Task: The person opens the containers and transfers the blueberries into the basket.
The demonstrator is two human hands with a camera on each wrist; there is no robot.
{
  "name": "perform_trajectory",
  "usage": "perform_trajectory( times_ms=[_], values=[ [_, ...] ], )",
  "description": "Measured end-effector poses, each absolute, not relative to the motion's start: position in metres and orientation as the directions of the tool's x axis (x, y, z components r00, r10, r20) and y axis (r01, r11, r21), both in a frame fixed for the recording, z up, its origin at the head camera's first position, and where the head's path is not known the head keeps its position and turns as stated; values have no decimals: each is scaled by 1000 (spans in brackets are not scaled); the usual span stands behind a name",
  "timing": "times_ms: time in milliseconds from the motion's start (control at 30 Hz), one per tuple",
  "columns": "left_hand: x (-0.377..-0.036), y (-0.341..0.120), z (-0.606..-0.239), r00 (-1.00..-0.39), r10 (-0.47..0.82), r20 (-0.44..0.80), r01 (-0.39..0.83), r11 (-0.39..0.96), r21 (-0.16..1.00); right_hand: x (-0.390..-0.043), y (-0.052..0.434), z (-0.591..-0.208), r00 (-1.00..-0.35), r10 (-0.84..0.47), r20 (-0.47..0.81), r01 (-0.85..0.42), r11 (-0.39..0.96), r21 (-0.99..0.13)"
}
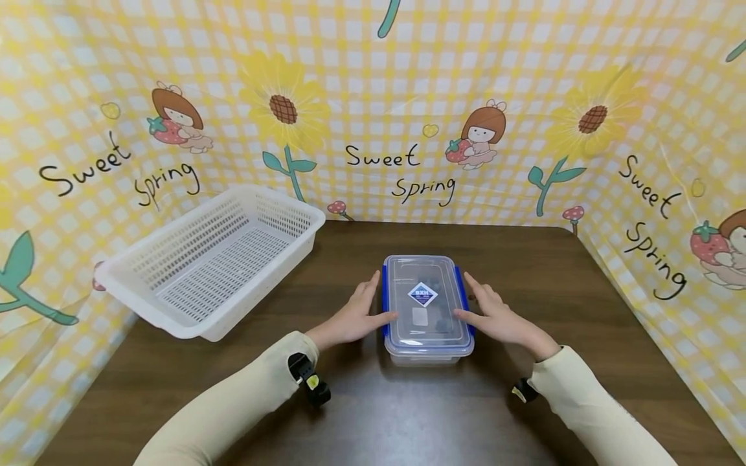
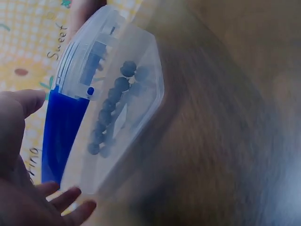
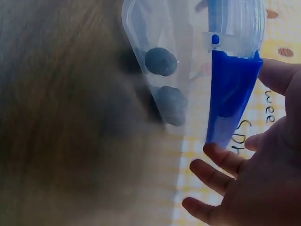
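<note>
A clear plastic box (image 1: 427, 304) with a clear lid and blue side latches stands on the dark wooden table (image 1: 373, 414), in the middle. My left hand (image 1: 352, 317) lies flat against its left side, fingers straight, thumb at the lid's edge. On the other side my right hand (image 1: 498, 320) mirrors it. In the left wrist view the box (image 2: 117, 94) holds several dark round pieces (image 2: 113, 103), and the left hand (image 2: 19, 188) is spread beside the blue latch (image 2: 63, 127). The right wrist view has the right hand (image 3: 254, 188) spread by its blue latch (image 3: 233, 94), with two dark pieces (image 3: 161, 61) inside.
A white slotted plastic basket (image 1: 215, 259) sits tilted at the table's back left, partly over the edge. A yellow checked cloth (image 1: 408, 116) printed with sunflowers walls in the back and both sides.
</note>
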State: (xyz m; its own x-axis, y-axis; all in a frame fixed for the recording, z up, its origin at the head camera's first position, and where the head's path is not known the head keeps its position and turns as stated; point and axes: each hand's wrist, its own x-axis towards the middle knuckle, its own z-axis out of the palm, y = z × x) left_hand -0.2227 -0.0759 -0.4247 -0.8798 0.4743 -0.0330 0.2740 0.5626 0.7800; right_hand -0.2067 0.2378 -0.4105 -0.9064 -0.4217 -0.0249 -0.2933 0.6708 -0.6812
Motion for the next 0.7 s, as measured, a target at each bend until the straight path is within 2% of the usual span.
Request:
perform_trajectory(
  times_ms=[133, 267, 433, 700],
  values=[
    [-229, -75, -433, -874, 480, -76, 119, 364, 924, -211, 242, -418, -870, -484, -98, -180, 495, -850],
    [-232, -75, -435, -860, 486, -154, -77, 175, 982, -214, 245, -424, -849, -508, -145, -43, 339, -940],
    [-234, -80, -435, -845, 485, -227, -243, 31, 970, -220, 252, -430, -836, -532, -135, 61, 155, -986],
    [-235, -82, -439, -851, 457, -258, -320, -63, 945, -228, 260, -437, -784, -603, -145, 203, -28, -979]
  ],
)
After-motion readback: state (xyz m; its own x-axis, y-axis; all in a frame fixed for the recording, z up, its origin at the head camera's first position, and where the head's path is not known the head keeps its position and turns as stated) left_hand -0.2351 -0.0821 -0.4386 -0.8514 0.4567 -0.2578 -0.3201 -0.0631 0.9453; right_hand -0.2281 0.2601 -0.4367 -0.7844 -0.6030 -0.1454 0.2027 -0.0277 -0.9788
